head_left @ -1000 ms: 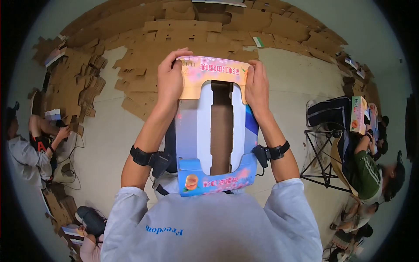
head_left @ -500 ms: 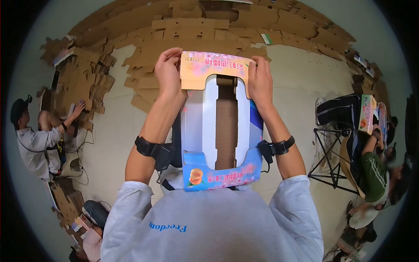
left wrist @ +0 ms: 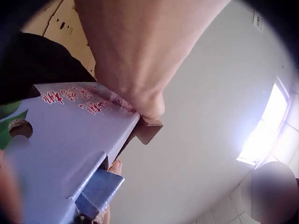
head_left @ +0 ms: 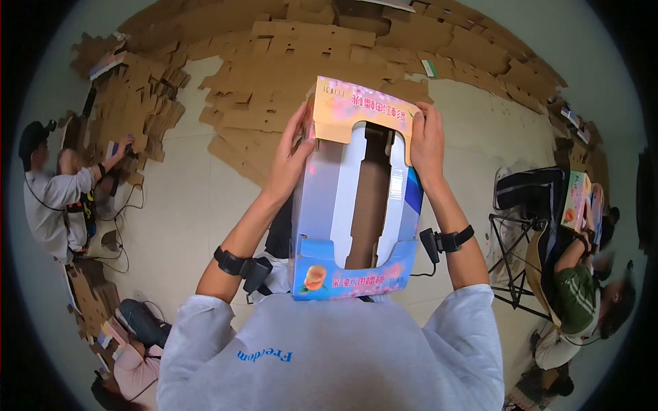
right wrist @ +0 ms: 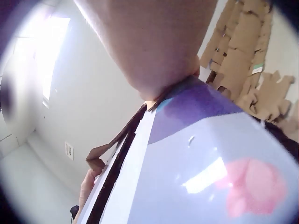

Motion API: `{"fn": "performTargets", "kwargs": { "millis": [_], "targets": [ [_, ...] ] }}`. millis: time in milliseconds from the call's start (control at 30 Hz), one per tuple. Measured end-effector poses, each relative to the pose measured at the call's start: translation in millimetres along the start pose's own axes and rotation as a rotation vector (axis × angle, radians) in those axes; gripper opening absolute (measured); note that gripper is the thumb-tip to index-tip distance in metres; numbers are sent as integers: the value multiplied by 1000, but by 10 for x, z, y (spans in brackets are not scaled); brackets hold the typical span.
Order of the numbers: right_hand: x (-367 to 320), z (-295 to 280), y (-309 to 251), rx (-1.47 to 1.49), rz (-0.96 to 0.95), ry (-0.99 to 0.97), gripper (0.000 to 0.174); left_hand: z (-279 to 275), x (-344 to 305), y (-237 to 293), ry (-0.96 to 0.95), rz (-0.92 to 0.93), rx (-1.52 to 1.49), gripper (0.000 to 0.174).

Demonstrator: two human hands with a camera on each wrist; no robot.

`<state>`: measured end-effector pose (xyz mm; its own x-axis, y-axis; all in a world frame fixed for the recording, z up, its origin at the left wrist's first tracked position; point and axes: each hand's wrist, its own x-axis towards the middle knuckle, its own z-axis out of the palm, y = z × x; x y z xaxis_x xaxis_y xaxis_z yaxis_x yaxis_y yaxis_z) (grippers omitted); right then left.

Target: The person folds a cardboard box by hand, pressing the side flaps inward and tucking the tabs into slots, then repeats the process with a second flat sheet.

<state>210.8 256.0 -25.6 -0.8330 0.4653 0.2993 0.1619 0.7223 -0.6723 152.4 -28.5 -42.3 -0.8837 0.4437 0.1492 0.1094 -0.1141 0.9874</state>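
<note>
A printed cardboard fruit box (head_left: 312, 181) with a long cut-out in its top rests against the person's front, its far end raised between the hands. Pink and orange panels cover the far end; the near end is blue with a peach picture. The left hand (head_left: 289, 159) holds the left side near the far corner, thumb at the flap's edge. At the far right corner, the right hand (head_left: 428, 145) grips the other side. Both wrist views show the box walls close up, with most fingers hidden behind the cardboard.
Flattened cardboard (head_left: 288, 89) covers the floor ahead and to the left. A black folding stool frame (head_left: 510, 257) stands at the right, near a person in a green shirt (head_left: 576, 294). Another person (head_left: 58, 198) sits at the left.
The box has shifted right and turned slightly clockwise, showing more of its left side. My left hand has moved from the far corner down along that side. My right hand stays at its corner.
</note>
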Motion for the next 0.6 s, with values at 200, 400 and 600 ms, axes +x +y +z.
{"fn": "performTargets", "kwargs": {
  "millis": [200, 400, 600],
  "targets": [
    [-23, 17, -57, 36, 35, 18, 34, 74, 37, 255, -25, -52, 73, 66],
    [-22, -5, -86, 32, 59, 20, 33, -50, 43, 318, -161, 63, 344, 63],
    [-47, -23, -69, 36, 59, 44, 31, 20, 11, 398, -164, -18, 245, 67]
  ]
}}
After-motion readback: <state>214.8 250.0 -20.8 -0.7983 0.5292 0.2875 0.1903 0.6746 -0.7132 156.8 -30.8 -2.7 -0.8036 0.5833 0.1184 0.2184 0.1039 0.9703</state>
